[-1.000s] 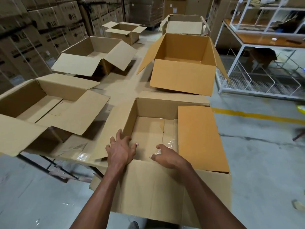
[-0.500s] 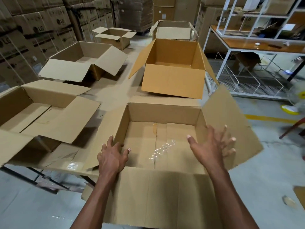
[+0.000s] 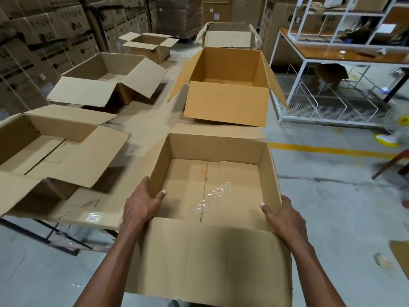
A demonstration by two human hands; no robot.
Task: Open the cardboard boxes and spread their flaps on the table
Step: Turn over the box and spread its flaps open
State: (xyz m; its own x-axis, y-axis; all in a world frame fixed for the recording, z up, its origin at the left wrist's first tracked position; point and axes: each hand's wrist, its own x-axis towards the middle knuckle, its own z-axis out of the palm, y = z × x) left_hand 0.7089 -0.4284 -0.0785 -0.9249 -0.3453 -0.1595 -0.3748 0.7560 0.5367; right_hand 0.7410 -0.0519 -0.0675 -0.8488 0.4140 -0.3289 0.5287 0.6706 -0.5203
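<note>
An open cardboard box [image 3: 217,149] sits at the near end of the table, its near flap [image 3: 208,262] hanging down toward me. Clear tape [image 3: 212,196] lies crumpled on its bottom. My left hand [image 3: 141,202] grips the box's left wall, thumb inside. The right wall is held by my right hand [image 3: 281,216], thumb over the rim. The right flap is folded down out of sight. Several other opened boxes stand on the table: an orange-brown one [image 3: 225,103] just beyond, and a wide one [image 3: 51,151] to the left.
More opened boxes [image 3: 106,83] stand farther along the table [image 3: 146,125]. Stacked cartons [image 3: 33,41] wall the left side. A white metal rack [image 3: 332,63] stands at the right, with a yellow floor line [image 3: 332,149] and a fan [image 3: 398,127] near it.
The right flap swung outward and down out of view. Both hands moved from the near edge onto the box's side walls and closed on them.
</note>
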